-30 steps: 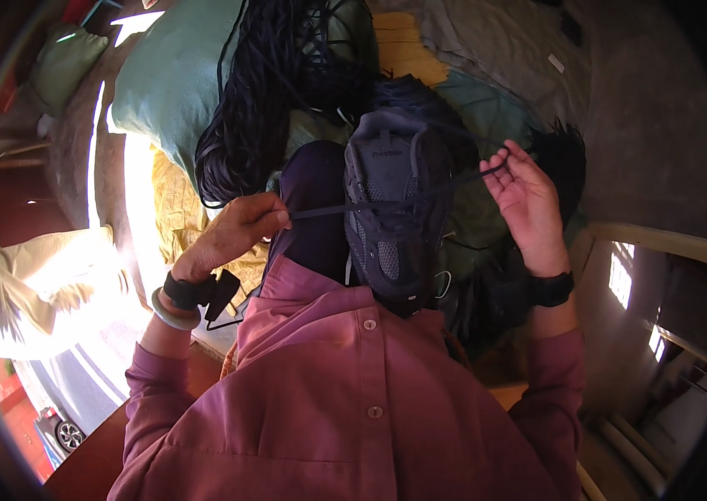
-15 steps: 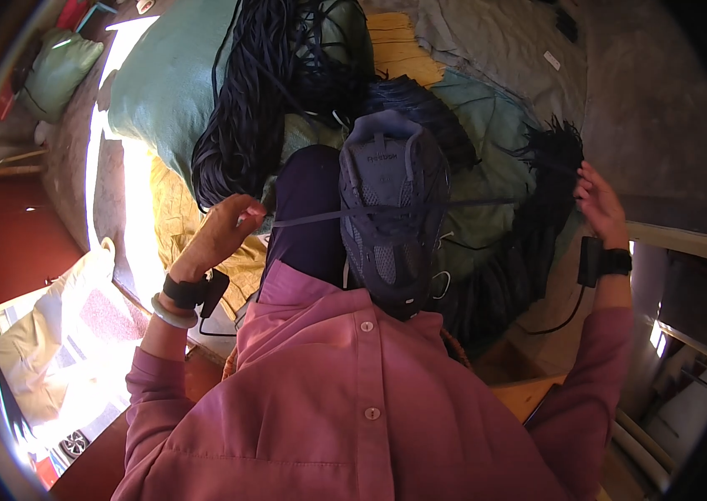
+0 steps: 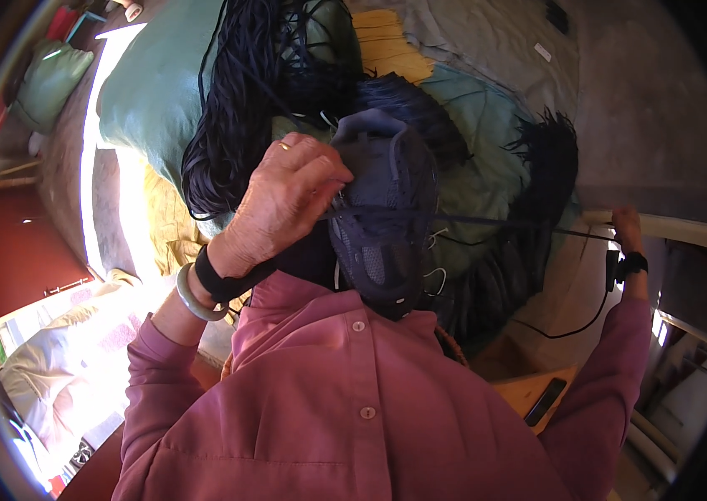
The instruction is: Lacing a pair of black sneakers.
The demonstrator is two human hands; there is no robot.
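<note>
A dark grey athletic shoe (image 3: 382,179) lies sole-down over my lap, its toe pointing toward me. A flat dark shoelace (image 3: 529,224) crosses its upper and stretches taut out to the right. My right hand (image 3: 627,227) is closed on the far end of that lace, with the arm extended. At the shoe's left edge, my left hand (image 3: 295,188) has its fingers pinched together beside the eyelets; what is between the fingertips is hidden. A ring is on that hand and a bangle on the wrist.
A big bundle of dark laces (image 3: 240,125) hangs over a green sack (image 3: 149,100). Another bundle (image 3: 545,175) lies at the right. More dark shoes (image 3: 420,108) sit behind the held one. A black phone (image 3: 545,401) rests on wood at lower right.
My left hand has moved right and up, from beside the shoe onto its left edge. The right hand has gone farther right and down, drawing the lace out longer.
</note>
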